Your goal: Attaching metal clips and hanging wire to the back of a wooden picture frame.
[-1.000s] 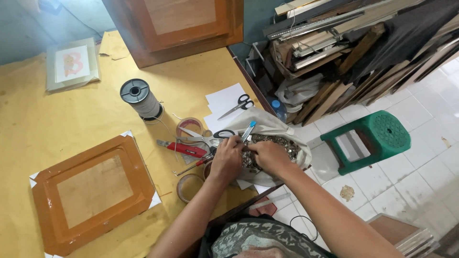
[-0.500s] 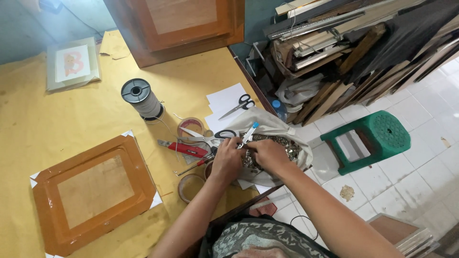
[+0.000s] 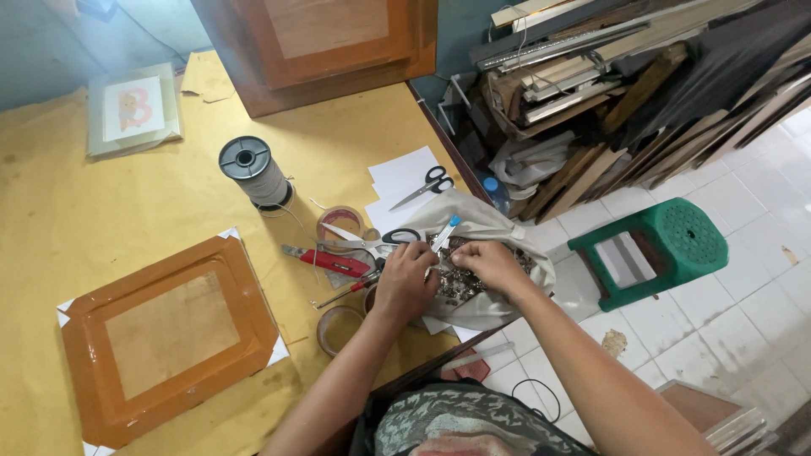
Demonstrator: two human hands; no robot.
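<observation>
A pale cloth bag (image 3: pixel 494 221) lies open at the right edge of the yellow desk (image 3: pixel 101 203), partly overhanging it, filled with small metal hardware pieces (image 3: pixel 463 283). Both hands are in its mouth: the left hand (image 3: pixel 405 281) curls fingers down over the pieces, and the right hand (image 3: pixel 490 262) pinches among them; what either grips is hidden. Scissors (image 3: pixel 372 241), a red utility knife (image 3: pixel 329 260) and tape rolls crowd just left. Farther left lies a wooden picture frame (image 3: pixel 165 338).

Bare forearms and hands, no sleeves, above a grey-green patterned garment (image 3: pixel 456 426) with paisley-like swirls.
</observation>
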